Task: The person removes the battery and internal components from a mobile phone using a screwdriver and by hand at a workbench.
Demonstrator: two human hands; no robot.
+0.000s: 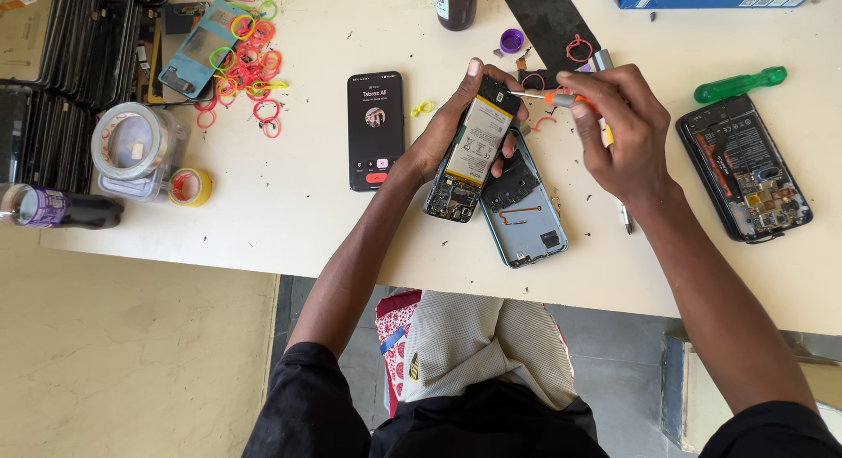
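1. Your left hand (452,129) is closed around the opened phone (469,151), thumb on one long edge and fingers on the other. The grip leaves the battery side facing up to you, which is probably why you hold it by the edges and tilted off the table (289,212).
2. Your right hand (614,125) pinches a small screwdriver (548,98) with an orange collar, the fingers curled tightly on it. Its thin tip points to the top end of the opened phone, just beside your left fingertips, so the tool meets the part that the other hand keeps steady.
3. The blue back cover (526,217) lies flat on the table, partly under the opened phone on its right. I think it is kept this near so it stays within reach.
4. To the left of the opened phone, a black phone (375,129) with a lit screen lies face up, apart from it.
5. Well to the right of the opened phone lies a second opened handset (745,168), and a green-handled screwdriver (741,83) lies just above that one.
6. Far to the left of the opened phone there are coloured rubber bands (250,63) in a loose heap and rolls of tape (132,142).
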